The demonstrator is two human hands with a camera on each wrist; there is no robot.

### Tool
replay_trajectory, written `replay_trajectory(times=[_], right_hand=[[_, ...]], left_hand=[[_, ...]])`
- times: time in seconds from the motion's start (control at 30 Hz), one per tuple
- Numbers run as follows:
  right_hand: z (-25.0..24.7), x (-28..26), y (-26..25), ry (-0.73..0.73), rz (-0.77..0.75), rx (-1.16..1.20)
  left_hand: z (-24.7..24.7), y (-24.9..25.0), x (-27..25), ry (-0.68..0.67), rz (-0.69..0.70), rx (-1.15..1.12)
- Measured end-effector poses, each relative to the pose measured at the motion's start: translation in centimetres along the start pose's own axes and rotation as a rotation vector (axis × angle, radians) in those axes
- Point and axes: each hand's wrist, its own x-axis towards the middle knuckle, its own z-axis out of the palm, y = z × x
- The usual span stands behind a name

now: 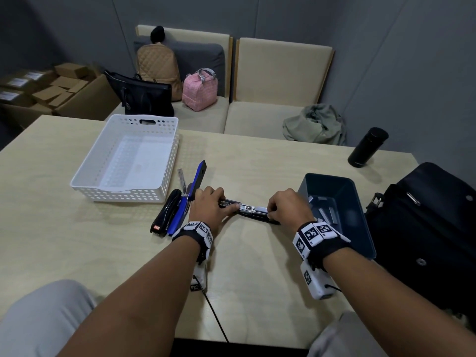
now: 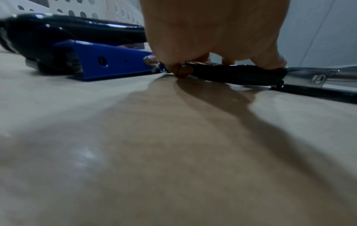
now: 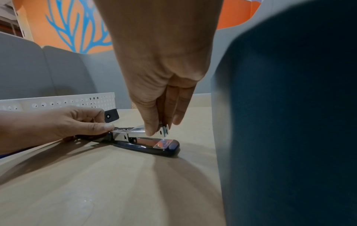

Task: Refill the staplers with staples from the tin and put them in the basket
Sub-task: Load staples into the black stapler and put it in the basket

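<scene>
— What's on the table [image 1: 257, 279], biggest first?

— One white basket [image 1: 123, 161] at my far left, holding nothing. One dark blue tin [image 1: 360, 210] at my right, with loose staple strips [image 1: 325, 211] lying in it; they blur together, so perhaps five or six, I can't count them surely.

— And staplers?

— Three. A black one [image 1: 164, 215] lies closed just in front of the basket, a blue one [image 1: 192, 186] touches it, swung open with its lid pointing away. The third, the dark stapler [image 1: 248, 211], lies opened flat between my hands.

— Your hands?

— My left hand [image 1: 208, 206] has curled fingers clamped on its folded-back lid, thumb [image 3: 104, 126] pressing at the hinge. My right hand [image 1: 288, 207] pinches one strip of staples [image 3: 165, 131] between thumb and fingertips, right at the front of the silver channel [image 3: 133, 133].
</scene>
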Motion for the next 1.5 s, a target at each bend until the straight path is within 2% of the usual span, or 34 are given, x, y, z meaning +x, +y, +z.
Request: replay_trajectory(times=[0.53,0.77,0.87,0.93,1.03,1.1,1.17,1.23,1.37,1.5], right_hand=[[0.6,-0.1,0.4,0.029,0.0,0.052],[1.6,0.2,0.5,-0.041,0.006,0.045],[1.8,0.2,0.7,-0.038,0.029,0.092],[1.9,0.1,0.7,-0.015,0.04,0.1],[2.6,0.0,0.8,0.067,0.009,0.165],[2.7,-0.1,0.7,0.089,-0.01,0.177],[2.5,0.0,0.8,0.079,0.003,0.18],[2.2,0.2,0.8,0.046,0.02,0.213],[2.0,0.3,1.3,0.02,0.067,0.29],[1.3,0.1,1.5,-0.038,0.116,0.357]], left_hand=[[0.0,0.0,0.1,-0.002,0.012,0.008],[-0.2,-0.1,0.1,-0.019,0.039,0.037],[-1.5,0.1,0.5,-0.148,0.127,0.145],[-2.9,0.6,1.2,-0.241,0.269,0.354],[-5.5,2.3,2.7,-0.25,0.522,0.658],[-6.8,3.9,3.2,-0.242,0.592,0.695],[-7.4,6.0,3.6,-0.269,0.576,0.582],[-7.3,8.0,3.5,-0.338,0.5,0.444],[-4.7,9.8,2.2,-0.357,0.418,0.225],[-0.5,8.2,0.4,-0.426,0.352,0.337]])
